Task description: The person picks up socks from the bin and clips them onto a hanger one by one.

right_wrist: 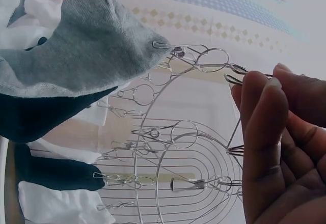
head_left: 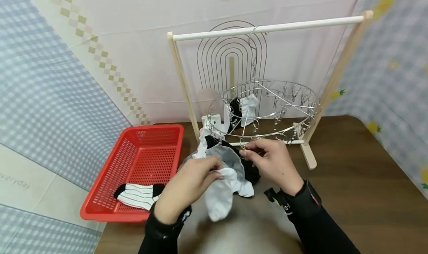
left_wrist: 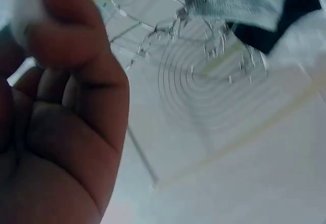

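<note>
Two-handedly pinching beside the round silver wire hanger (head_left: 283,99): holding a white fabric sock (head_left: 219,202) below it with the left hand (head_left: 196,176), gripping a silver wire clip (head_left: 243,148) at its near rim with the right hand (head_left: 273,161)

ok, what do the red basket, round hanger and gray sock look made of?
Red basket: likely molded plastic, slight sheen; uniform color, perforated walls.
Round hanger: shiny metal wire, perhaps stainless steel; bright highlights.
Gray sock: matte knit, maybe cotton; fine heathered texture, fiber unclear.

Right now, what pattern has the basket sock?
The sock: white, thin dark stripes, black patches; best in head view.
</note>
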